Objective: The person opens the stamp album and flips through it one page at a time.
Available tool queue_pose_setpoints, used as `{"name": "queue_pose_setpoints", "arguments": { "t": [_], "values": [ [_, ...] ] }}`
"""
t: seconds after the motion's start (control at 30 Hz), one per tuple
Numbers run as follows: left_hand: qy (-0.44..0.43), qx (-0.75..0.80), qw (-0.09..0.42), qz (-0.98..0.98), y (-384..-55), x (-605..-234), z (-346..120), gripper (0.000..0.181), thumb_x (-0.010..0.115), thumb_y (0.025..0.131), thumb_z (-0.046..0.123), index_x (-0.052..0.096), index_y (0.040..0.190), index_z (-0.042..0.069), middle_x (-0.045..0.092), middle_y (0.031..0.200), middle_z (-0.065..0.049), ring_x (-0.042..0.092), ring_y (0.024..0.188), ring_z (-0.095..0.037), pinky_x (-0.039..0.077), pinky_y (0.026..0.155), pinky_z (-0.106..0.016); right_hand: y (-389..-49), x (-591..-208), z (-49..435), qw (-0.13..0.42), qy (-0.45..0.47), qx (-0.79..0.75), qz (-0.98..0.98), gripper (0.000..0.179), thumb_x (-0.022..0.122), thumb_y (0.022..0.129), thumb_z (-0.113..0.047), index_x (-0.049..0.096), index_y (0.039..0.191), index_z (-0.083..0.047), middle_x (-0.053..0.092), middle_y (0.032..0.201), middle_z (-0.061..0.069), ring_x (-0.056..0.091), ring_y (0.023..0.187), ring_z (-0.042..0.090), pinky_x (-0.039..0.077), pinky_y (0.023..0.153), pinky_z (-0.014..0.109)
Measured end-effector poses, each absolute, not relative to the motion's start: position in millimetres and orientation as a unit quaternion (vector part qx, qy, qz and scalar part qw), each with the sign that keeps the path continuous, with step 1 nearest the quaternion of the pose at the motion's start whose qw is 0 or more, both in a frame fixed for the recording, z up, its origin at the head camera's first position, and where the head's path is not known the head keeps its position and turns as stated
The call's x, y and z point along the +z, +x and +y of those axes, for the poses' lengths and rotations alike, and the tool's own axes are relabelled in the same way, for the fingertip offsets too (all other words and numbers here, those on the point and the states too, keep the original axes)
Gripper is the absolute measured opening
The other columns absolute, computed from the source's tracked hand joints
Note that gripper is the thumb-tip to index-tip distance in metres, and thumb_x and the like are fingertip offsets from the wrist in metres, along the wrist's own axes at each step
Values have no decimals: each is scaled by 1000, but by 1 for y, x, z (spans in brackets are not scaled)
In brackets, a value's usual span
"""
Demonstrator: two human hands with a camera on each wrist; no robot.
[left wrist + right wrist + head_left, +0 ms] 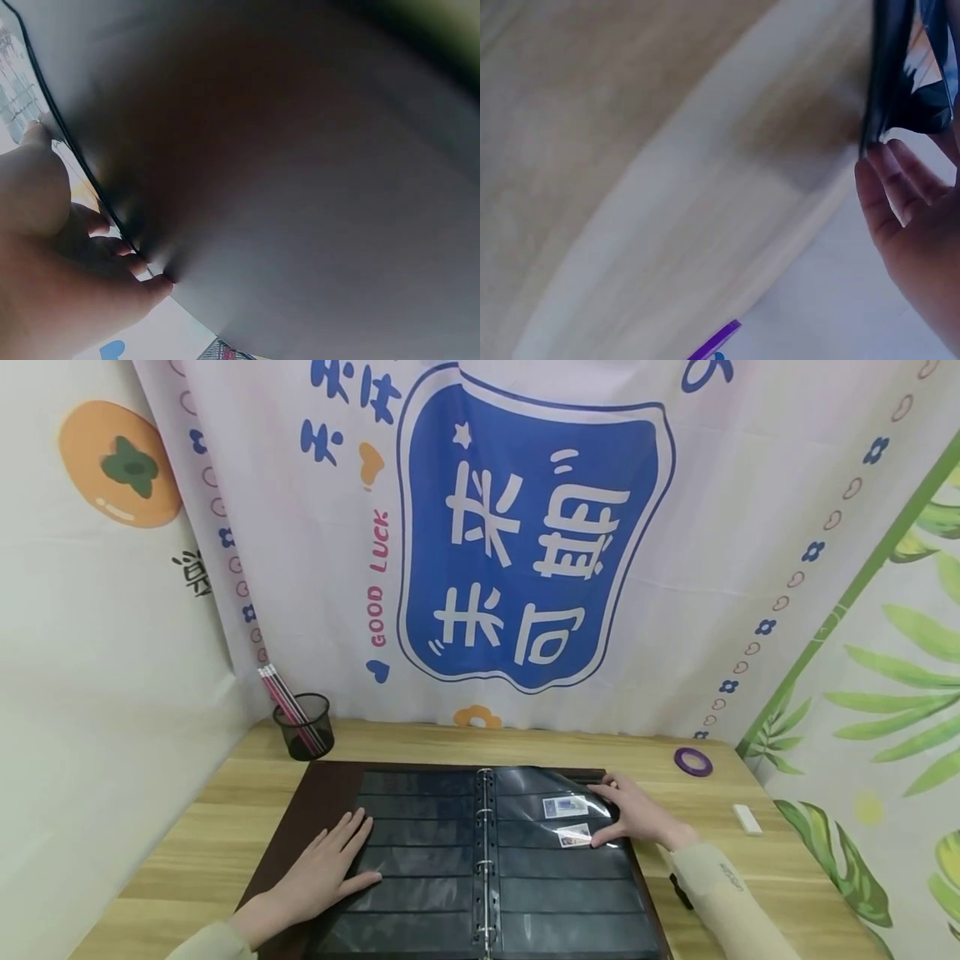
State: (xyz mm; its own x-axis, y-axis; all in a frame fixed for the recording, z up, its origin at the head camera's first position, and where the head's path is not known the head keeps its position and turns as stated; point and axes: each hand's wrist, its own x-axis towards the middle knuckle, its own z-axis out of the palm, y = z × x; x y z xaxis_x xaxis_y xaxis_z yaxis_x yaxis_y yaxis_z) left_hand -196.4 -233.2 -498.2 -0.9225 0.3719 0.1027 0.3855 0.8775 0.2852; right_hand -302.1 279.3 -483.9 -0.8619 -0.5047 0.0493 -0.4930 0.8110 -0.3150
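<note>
A ring-binder stamp album [281,843] lies spread on the table, with black strip-pocket pages on both sides of its metal rings. Two stamps sit on the right page [562,893]: an upper blue-and-white stamp [566,807] and a lower smaller stamp [574,836]. My left hand [318,868] rests flat across the left page's outer edge, fingers spread. With thumb and fingers my right hand [637,814] grips the outer edge of the right page near its top corner, which bends up and shines. In the right wrist view, that hand's fingertips [874,154] meet the black page [926,109].
A black mesh cup [306,727] with several pencils stands at the back left. At the right are a purple tape roll [693,762] and a white eraser-like block [747,819]. Beneath the right forearm a small black object [680,891] is partly hidden. A printed curtain hangs behind.
</note>
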Motion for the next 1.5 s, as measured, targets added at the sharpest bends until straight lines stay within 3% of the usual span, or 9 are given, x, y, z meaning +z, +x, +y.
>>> {"name": "queue_pose_setpoints", "arguments": {
  "t": [0.1, 0.37, 0.5, 0.6, 0.73, 0.87, 1.1, 1.3, 1.5],
  "values": [
    [-194, -154, 21, -969, -197, -498, -233, 86, 57, 91, 61, 40, 151, 1, 34, 158, -24, 35, 145, -45, 35, 108, -68, -303, -481, 278, 25, -258, -160, 953, 103, 83, 64, -63, 53, 142, -2, 54, 123, 20, 56, 105, 31, 50, 89, 50],
    [-195, -157, 19, -968, -197, -496, -233, 85, 58, 91, 59, 40, 150, 0, 34, 158, -25, 35, 144, -46, 35, 107, -68, -302, -475, 277, 78, -241, -196, 947, 108, 85, 71, -51, 39, 145, 12, 49, 143, 33, 51, 130, 46, 44, 106, 58],
    [-197, -157, 18, -968, -196, -496, -232, 85, 59, 91, 59, 41, 150, 0, 35, 158, -25, 36, 144, -46, 35, 107, -68, -301, -472, 279, 75, -237, -227, 942, 102, 86, 75, -38, 35, 147, 11, 61, 119, 28, 63, 93, 25, 54, 85, 38],
    [-195, -160, 16, -968, -195, -495, -232, 85, 59, 91, 59, 40, 150, 0, 34, 158, -25, 35, 144, -46, 35, 107, -69, -299, -469, 279, 75, -231, -260, 935, 100, 86, 76, -25, 29, 150, 11, 58, 95, 16, 48, 67, 9, 44, 65, 24],
    [-193, -163, 13, -968, -195, -495, -233, 86, 59, 91, 59, 40, 150, 0, 34, 158, -25, 34, 145, -46, 34, 108, -69, -295, -464, 279, 85, -189, -323, 923, 96, 83, 77, -11, 24, 149, 13, 60, 100, 19, 57, 65, 7, 52, 58, 23],
    [-193, -161, 15, -968, -195, -496, -233, 87, 59, 91, 60, 40, 150, 0, 35, 157, -25, 35, 144, -46, 35, 107, -69, -291, -458, 279, 97, -155, -386, 904, 74, 78, 80, -5, 36, 136, 19, 65, 103, 26, 68, 75, 18, 60, 62, 30],
    [-198, -155, 29, -967, -194, -497, -233, 86, 59, 90, 59, 42, 149, 0, 37, 156, -25, 37, 143, -46, 37, 106, -68, -290, -437, 282, 164, -159, -429, 874, 20, 65, 92, -7, 55, 97, 9, 62, 76, 4, 64, 66, 11, 62, 66, 35],
    [-199, -154, 32, -967, -195, -496, -232, 85, 60, 90, 59, 43, 149, 0, 37, 156, -25, 38, 143, -46, 37, 106, -68, -292, -412, 279, 213, -146, -447, 856, 15, 54, 99, -8, 49, 90, 2, 49, 71, -2, 54, 61, 5, 56, 59, 20],
    [-201, -153, 34, -967, -196, -498, -232, 85, 60, 90, 59, 43, 149, 0, 38, 156, -25, 38, 142, -46, 38, 105, -68, -293, -381, 267, 210, -115, -434, 868, 23, 49, 101, -10, 41, 80, -7, 38, 65, -3, 48, 57, 7, 53, 55, 20]
  ]
}}
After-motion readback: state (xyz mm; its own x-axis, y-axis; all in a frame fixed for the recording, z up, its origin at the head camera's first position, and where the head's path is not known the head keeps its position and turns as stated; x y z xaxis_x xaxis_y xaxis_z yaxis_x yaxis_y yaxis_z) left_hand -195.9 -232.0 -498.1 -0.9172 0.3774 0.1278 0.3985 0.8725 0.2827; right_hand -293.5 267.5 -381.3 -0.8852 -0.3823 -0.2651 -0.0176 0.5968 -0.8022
